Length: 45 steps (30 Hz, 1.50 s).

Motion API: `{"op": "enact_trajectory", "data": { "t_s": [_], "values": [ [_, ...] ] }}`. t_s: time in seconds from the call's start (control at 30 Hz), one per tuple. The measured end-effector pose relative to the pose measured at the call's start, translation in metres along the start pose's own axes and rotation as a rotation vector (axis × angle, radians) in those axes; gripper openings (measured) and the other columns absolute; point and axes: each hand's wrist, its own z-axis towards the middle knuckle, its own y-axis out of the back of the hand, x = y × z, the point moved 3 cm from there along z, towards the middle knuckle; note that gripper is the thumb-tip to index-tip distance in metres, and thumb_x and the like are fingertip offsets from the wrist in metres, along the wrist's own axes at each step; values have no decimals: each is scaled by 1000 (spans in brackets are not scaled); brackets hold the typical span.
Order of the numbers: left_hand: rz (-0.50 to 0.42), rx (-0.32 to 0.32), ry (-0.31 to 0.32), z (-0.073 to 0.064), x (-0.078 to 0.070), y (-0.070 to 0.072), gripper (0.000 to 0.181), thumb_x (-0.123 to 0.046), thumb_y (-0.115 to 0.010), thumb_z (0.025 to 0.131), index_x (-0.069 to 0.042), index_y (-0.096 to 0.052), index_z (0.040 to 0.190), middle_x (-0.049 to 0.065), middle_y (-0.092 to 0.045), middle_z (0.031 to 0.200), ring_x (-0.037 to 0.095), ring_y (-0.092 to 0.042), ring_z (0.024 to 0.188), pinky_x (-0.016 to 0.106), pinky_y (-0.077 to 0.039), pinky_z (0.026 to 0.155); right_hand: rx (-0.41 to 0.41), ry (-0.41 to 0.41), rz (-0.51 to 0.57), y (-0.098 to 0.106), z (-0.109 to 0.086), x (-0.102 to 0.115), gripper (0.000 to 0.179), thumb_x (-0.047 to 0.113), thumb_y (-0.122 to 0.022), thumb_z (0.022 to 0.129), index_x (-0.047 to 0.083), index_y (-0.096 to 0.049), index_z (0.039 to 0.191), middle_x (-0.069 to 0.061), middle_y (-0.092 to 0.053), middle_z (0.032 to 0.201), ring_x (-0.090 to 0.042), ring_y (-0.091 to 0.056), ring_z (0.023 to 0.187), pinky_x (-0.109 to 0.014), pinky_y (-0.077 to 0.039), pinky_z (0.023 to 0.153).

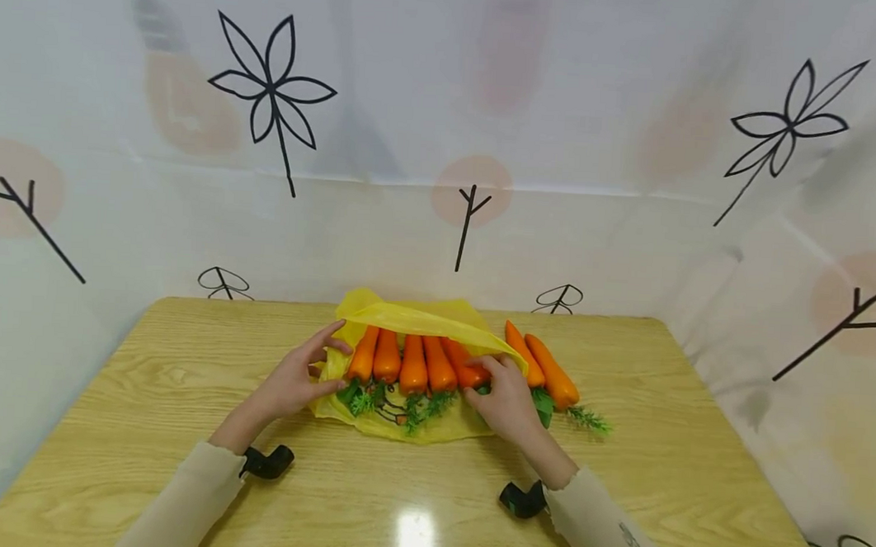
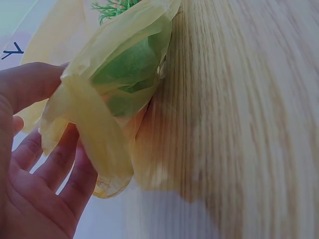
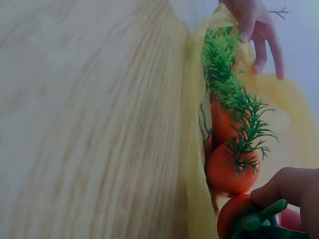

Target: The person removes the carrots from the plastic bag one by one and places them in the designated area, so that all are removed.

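A yellow plastic bag (image 1: 430,429) lies on the table with its mouth facing me. Several orange carrots (image 1: 413,367) lie side by side inside, thick ends and feathery green tops toward me. My left hand (image 1: 294,379) is at the bag's left side, fingers spread and fairly straight, touching the mouth's edge; in the left wrist view the yellow film (image 2: 102,137) overlaps those fingers. At the right side of the mouth, my right hand (image 1: 509,397) holds the rightmost carrot in the bag (image 1: 463,366) by its thick end, thumb on it in the right wrist view.
Two more carrots (image 1: 552,370) with green tops lie just right of the bag, behind my right hand. The wooden table (image 1: 218,353) reaches back to a pale cloth (image 1: 381,229) with line-drawn flowers. A black device (image 1: 268,462) is strapped at each wrist.
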Motion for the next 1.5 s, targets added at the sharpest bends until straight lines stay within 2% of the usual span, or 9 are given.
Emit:
{"op": "enact_trajectory", "data": {
  "t_s": [0.2, 0.33, 0.47, 0.57, 0.63, 0.73, 0.83, 1.27, 1.5],
  "values": [
    [-11, -6, -4, -1, 1, -1, 91, -1, -79, 84, -16, -28, 158, 8, -59, 124, 35, -62, 113, 42, -50, 80, -35, 14, 63, 11, -9, 8, 36, 13, -77, 82, 15, -70, 118, -11, -58, 119, -20, -48, 66, -33, -39, 57],
    [-15, 2, -6, 0, 0, -3, 90, -1, -78, 84, -16, -28, 158, 8, -59, 124, 33, -62, 112, 41, -50, 80, -76, 64, 93, 22, -14, 10, 36, 10, -77, 81, 17, -71, 116, -7, -58, 116, -16, -41, 59, -30, -37, 52],
    [-18, -9, -5, 0, 1, -2, 90, 0, -78, 84, -15, -28, 158, 8, -59, 123, 33, -62, 111, 39, -51, 79, -117, 145, 125, 33, -14, 10, 36, 6, -78, 79, 14, -71, 113, -7, -59, 114, -16, -49, 71, -30, -47, 59],
    [-23, -17, -3, 0, 1, 0, 91, 0, -78, 84, -15, -28, 158, 9, -59, 123, 34, -62, 112, 40, -51, 80, -115, 167, 171, 42, -12, 8, 34, 3, -77, 81, 13, -70, 113, -7, -58, 115, -21, -57, 88, -39, -55, 73],
    [-19, -16, -2, 0, 2, 1, 91, 0, -78, 84, -16, -27, 158, 8, -59, 124, 35, -62, 113, 41, -51, 81, -108, 164, 212, 48, -12, 7, 35, 0, -76, 82, 11, -69, 114, -9, -57, 118, -27, -60, 100, -46, -56, 79],
    [-14, -15, -10, 0, 3, 3, 91, 0, -78, 84, -16, -27, 158, 9, -59, 124, 35, -61, 114, 41, -51, 80, -108, 165, 242, 58, -12, 3, 35, -2, -75, 82, 8, -68, 115, -14, -55, 123, -34, -61, 105, -51, -55, 80],
    [-13, -13, -14, 0, 4, 3, 91, 0, -78, 84, -16, -27, 158, 9, -59, 124, 35, -61, 114, 40, -51, 80, -124, 179, 247, 66, -12, -1, 36, -5, -74, 81, 6, -69, 115, -16, -54, 125, -38, -61, 108, -52, -54, 79],
    [-17, -28, -76, -2, 4, 0, 88, 4, -77, 83, -10, -29, 157, 12, -60, 121, 36, -63, 108, 38, -51, 76, -122, 214, 201, 85, -27, -23, 39, -6, -74, 82, 11, -69, 117, -8, -57, 122, -33, -61, 105, -52, -54, 79],
    [-29, -15, -54, 0, 6, -1, 89, 2, -77, 84, -9, -28, 157, 13, -59, 123, 35, -62, 110, 43, -50, 79, -122, 236, 191, 97, -34, -31, 41, -8, -75, 82, 9, -69, 118, -9, -58, 122, -30, -61, 104, -47, -54, 79]
  ]
}}
